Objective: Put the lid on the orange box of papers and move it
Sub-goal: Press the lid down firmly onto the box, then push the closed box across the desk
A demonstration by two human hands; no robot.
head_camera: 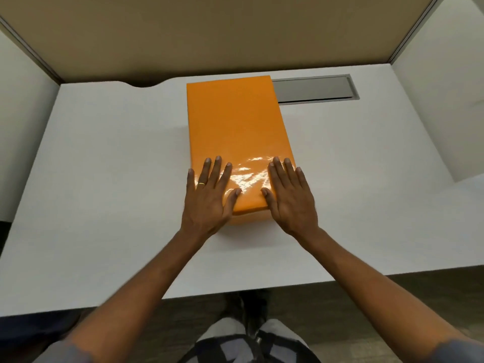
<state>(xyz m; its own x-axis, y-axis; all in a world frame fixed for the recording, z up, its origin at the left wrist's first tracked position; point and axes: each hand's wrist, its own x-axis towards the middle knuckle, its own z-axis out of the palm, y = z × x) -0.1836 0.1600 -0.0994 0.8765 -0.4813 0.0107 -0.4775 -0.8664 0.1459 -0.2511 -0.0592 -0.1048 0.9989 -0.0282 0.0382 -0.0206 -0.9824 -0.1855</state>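
Note:
An orange box [235, 127] stands on the white desk [104, 179], long side running away from me, with its glossy orange lid on top. The papers inside are hidden. My left hand [209, 195] lies flat on the lid's near left corner, fingers spread, a ring on one finger. On the near right corner my right hand [290, 195] lies flat too, its fingers apart. Both palms hang over the box's near edge. Neither hand grips anything.
A grey metal cable hatch [317, 89] is set into the desk behind the box's far right corner. Beige partition walls [235, 35] close the desk at the back and both sides. A cutout [144, 83] notches the desk's back edge at left.

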